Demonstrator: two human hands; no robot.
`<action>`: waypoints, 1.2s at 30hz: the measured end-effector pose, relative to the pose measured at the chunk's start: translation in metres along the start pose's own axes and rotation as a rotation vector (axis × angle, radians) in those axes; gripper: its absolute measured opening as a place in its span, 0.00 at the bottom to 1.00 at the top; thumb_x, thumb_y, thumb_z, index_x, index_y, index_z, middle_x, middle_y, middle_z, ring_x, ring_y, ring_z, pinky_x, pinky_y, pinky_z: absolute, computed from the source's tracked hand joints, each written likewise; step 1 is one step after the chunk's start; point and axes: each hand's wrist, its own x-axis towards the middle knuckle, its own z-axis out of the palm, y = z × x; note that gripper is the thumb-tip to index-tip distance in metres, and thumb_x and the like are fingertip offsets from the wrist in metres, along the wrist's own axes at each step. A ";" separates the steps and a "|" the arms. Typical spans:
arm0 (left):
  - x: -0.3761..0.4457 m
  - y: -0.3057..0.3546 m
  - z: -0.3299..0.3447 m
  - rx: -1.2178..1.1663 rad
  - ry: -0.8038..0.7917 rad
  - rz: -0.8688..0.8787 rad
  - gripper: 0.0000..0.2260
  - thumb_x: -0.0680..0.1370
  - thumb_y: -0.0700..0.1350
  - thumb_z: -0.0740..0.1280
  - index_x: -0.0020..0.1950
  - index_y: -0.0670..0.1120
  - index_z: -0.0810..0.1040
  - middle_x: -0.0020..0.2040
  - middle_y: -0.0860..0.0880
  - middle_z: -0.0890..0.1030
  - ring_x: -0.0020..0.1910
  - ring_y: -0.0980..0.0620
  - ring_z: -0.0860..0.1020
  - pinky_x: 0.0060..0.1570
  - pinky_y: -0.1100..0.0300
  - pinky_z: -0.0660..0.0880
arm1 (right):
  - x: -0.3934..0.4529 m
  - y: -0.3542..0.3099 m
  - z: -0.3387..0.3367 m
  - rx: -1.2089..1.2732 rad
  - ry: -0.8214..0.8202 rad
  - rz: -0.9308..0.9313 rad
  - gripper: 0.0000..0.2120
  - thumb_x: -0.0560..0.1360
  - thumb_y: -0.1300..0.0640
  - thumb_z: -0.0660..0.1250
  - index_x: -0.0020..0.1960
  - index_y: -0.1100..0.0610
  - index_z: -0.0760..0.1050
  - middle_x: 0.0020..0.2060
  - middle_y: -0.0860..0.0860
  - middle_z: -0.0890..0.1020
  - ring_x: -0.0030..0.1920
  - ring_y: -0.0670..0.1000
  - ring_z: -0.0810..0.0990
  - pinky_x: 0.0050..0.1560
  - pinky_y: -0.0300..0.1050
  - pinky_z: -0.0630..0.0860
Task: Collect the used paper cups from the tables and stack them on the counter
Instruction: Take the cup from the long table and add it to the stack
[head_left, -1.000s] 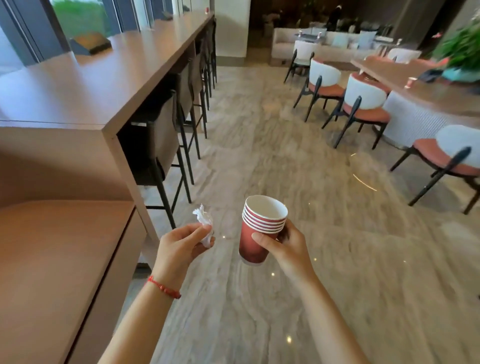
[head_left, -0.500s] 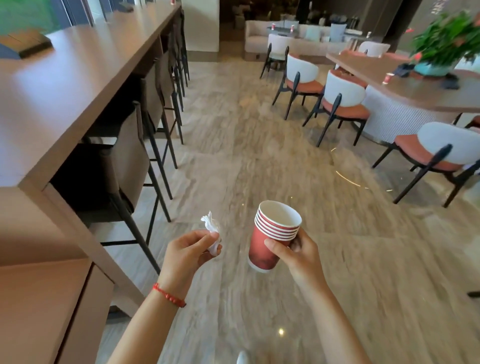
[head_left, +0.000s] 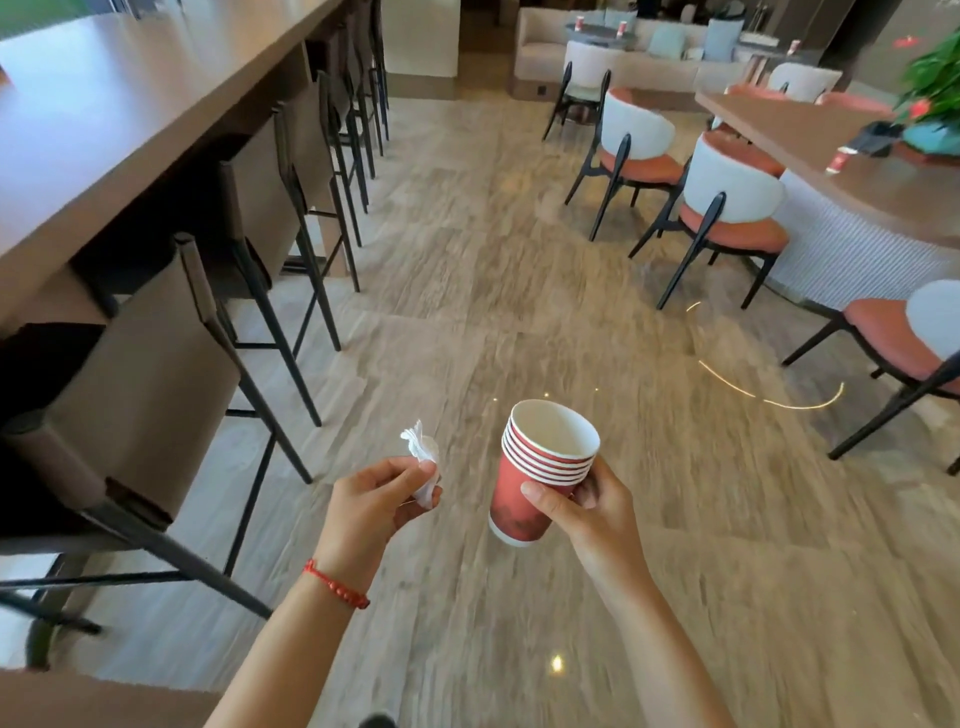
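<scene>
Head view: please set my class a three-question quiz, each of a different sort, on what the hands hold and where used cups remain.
1. True or false: the right hand holds a single cup.
2. The left hand pinches: A) spoon B) crumpled tissue C) lid
3. Fill in: a lone red cup stands on the ____ table.

Key: 1 false, it holds a cup stack; 2 B; 3 right.

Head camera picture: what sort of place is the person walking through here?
Probably a café or hotel lounge. A long bar counter with tall stools runs along one side, cushioned chairs ring a curved table that bears a red cup, and sofas stand at the back.
</scene>
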 end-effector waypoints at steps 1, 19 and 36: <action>0.016 0.004 0.004 0.000 0.007 -0.006 0.07 0.72 0.37 0.69 0.34 0.38 0.81 0.35 0.44 0.81 0.35 0.51 0.80 0.36 0.64 0.78 | 0.017 0.000 -0.001 0.001 -0.001 0.004 0.24 0.61 0.60 0.75 0.56 0.56 0.75 0.49 0.45 0.85 0.51 0.43 0.82 0.46 0.32 0.76; 0.358 0.142 0.049 0.058 -0.068 -0.006 0.09 0.74 0.35 0.67 0.34 0.34 0.77 0.36 0.42 0.79 0.36 0.50 0.79 0.37 0.65 0.78 | 0.361 -0.005 0.040 -0.021 0.175 0.026 0.20 0.60 0.60 0.75 0.50 0.54 0.77 0.43 0.43 0.85 0.44 0.41 0.83 0.41 0.30 0.76; 0.662 0.211 0.156 0.072 -0.127 -0.075 0.08 0.74 0.35 0.67 0.35 0.36 0.79 0.35 0.42 0.79 0.33 0.52 0.80 0.36 0.64 0.79 | 0.677 0.007 0.012 0.014 0.230 0.037 0.22 0.61 0.58 0.75 0.54 0.53 0.76 0.47 0.43 0.85 0.49 0.42 0.82 0.44 0.31 0.76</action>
